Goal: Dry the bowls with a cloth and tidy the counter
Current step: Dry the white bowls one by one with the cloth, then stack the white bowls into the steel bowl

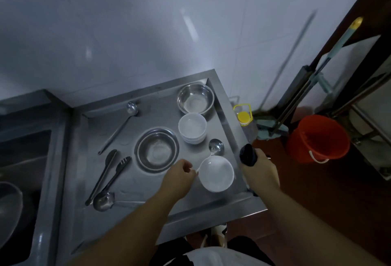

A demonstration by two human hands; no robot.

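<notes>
1. Your left hand (pixel 179 173) pinches the rim of the white bowl (pixel 216 173), which sits on the table (pixel 211 208) between your hands.
2. Your right hand (pixel 259 169) grips a dark rolled cloth (pixel 247 154), just right of the bowl.
3. Steady the rim, then press the cloth inside and wipe round, judging by the layout.

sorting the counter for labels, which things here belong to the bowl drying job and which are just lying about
Job: white bowl, stacked white bowls, steel bowls, dark cloth.
Lying about: ladles, tongs, red bucket, oil bottle.
</notes>
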